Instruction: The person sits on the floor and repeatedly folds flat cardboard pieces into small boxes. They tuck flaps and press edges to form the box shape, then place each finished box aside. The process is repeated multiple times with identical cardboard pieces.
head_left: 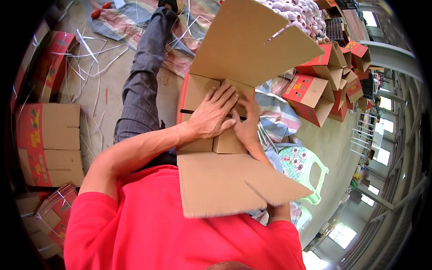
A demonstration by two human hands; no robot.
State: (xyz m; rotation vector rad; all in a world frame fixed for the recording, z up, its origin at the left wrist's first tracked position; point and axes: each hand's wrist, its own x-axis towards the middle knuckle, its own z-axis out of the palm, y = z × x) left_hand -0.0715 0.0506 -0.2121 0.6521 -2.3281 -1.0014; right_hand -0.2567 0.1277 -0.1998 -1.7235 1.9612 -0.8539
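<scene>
A cardboard box (198, 92) with red outer sides stands in front of me. Its two large slotted flaps spread outward: the far flap (243, 42) points away and the near flap (225, 182) reaches over my lap. The two smaller flaps are folded inward across the box's top. My left hand (213, 112) lies flat on them with its fingers stretched out. My right hand (246, 121) is at the right folded flap, close beside the left fingertips. Its fingers are smeared by motion and partly hidden, so their grip cannot be made out.
Flattened red-and-brown cartons (60, 144) lie at left, near loose white straps (96, 67). Open boxes (310, 96) are piled at right. A green stool (315, 175) stands on my right. Net-wrapped fruit (297, 15) is heaped beyond the box, and a striped tarp (135, 22) covers floor ahead.
</scene>
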